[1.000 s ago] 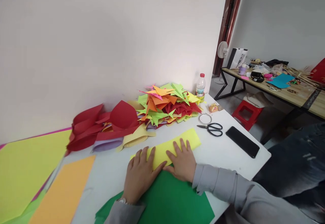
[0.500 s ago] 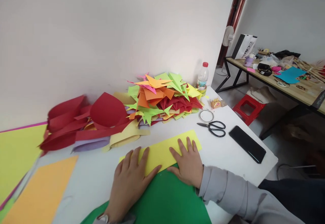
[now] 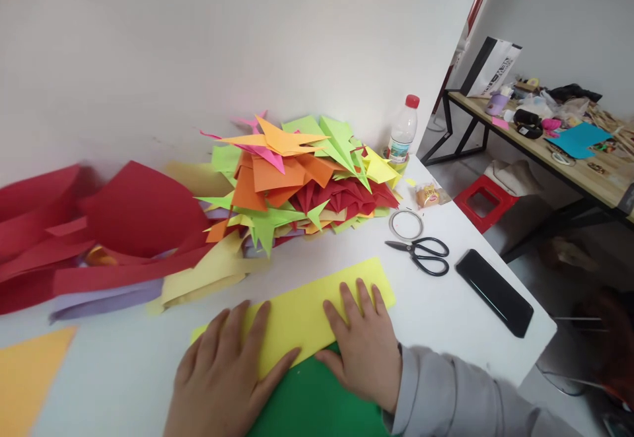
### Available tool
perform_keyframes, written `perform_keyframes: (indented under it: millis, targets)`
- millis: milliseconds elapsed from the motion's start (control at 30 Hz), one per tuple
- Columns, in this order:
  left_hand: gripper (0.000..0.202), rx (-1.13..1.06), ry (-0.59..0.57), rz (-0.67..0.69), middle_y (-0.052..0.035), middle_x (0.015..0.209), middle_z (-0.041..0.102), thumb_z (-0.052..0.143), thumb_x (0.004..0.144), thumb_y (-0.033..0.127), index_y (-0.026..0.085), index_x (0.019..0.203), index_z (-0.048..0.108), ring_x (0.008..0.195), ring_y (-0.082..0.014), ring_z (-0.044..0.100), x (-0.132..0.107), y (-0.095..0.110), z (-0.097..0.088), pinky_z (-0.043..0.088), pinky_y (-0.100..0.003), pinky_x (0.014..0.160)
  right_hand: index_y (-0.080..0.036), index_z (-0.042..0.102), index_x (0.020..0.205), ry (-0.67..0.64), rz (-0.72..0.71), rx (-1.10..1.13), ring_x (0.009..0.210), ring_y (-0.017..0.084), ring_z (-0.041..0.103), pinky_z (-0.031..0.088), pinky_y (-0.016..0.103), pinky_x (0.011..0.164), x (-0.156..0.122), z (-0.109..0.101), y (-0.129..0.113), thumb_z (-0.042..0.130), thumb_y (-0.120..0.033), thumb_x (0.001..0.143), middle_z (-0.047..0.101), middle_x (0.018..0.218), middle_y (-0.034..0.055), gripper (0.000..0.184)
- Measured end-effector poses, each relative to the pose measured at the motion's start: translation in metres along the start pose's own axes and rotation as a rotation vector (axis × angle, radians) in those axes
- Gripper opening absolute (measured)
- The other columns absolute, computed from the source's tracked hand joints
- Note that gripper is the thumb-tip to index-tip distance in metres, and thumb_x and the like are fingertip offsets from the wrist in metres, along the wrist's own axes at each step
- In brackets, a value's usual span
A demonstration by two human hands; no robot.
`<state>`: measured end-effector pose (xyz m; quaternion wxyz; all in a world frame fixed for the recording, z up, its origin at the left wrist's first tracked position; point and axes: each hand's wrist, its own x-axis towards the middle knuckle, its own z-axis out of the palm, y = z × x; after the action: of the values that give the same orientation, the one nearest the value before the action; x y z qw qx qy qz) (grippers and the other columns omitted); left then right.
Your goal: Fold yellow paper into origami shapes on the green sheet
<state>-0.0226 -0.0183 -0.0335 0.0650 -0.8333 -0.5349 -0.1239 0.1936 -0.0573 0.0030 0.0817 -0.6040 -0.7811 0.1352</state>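
Note:
A folded yellow paper strip (image 3: 302,308) lies on the white table (image 3: 446,305), its near edge over a green sheet (image 3: 317,401). My left hand (image 3: 222,374) rests flat on the strip's left end, fingers spread. My right hand (image 3: 364,344) presses flat on the strip's right part, fingers stretched out. Neither hand grips anything.
A heap of folded coloured paper shapes (image 3: 297,179) and red paper scraps (image 3: 99,226) lie behind. A water bottle (image 3: 402,134), tape ring (image 3: 405,224), scissors (image 3: 421,255) and black phone (image 3: 494,292) sit to the right. An orange sheet (image 3: 24,371) is at left. A cluttered wooden table (image 3: 569,160) and red stool (image 3: 483,202) stand beyond.
The view has moved closer and to the right. Both hands stay flat on the yellow strip, with the left hand slid a little towards its left end.

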Motion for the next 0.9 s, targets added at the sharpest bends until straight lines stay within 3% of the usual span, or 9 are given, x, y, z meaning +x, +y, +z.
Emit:
perform_keyframes:
  millis: [133, 333, 733, 900]
  targets:
    - [0.077, -0.038, -0.009, -0.027, -0.0229, 0.139, 0.042, 0.025, 0.084, 0.064, 0.017, 0.145, 0.026, 0.131, -0.0439, 0.035, 0.0005, 0.0014, -0.0031, 0.035, -0.061, 0.097, -0.020, 0.033, 0.147, -0.015, 0.009, -0.002, 0.141, 0.042, 0.022, 0.022, 0.060, 0.112, 0.0004, 0.0000, -0.0011, 0.043, -0.055, 0.092, 0.026, 0.155, 0.0154, 0.065]
    - [0.073, -0.025, -0.111, -0.061, -0.0275, 0.140, 0.038, 0.022, 0.086, 0.058, 0.009, 0.140, 0.030, 0.133, -0.0449, 0.031, 0.0034, 0.0051, -0.0096, 0.033, -0.060, 0.100, -0.021, 0.033, 0.147, -0.031, 0.004, -0.031, 0.140, 0.040, 0.026, 0.030, 0.059, 0.109, 0.0011, -0.0031, -0.0014, 0.045, -0.055, 0.092, 0.028, 0.155, 0.0138, 0.065]
    - [0.078, -0.077, -0.095, -0.086, -0.0222, 0.152, 0.025, 0.027, 0.086, 0.061, 0.017, 0.149, 0.015, 0.140, -0.0434, 0.023, -0.0048, 0.0030, 0.0002, 0.028, -0.062, 0.104, -0.021, 0.031, 0.147, -0.042, -0.011, -0.066, 0.141, 0.039, 0.024, 0.028, 0.057, 0.111, 0.0012, -0.0046, -0.0009, 0.040, -0.056, 0.093, 0.027, 0.155, 0.0139, 0.065]
    - [0.078, -0.065, -0.087, -0.079, -0.0236, 0.149, 0.028, 0.026, 0.086, 0.061, 0.017, 0.149, 0.015, 0.138, -0.0448, 0.025, -0.0034, 0.0024, -0.0020, 0.030, -0.062, 0.102, -0.022, 0.032, 0.147, -0.028, -0.008, -0.069, 0.140, 0.038, 0.027, 0.031, 0.056, 0.109, 0.0015, -0.0040, -0.0009, 0.041, -0.056, 0.093, 0.030, 0.154, 0.0135, 0.064]
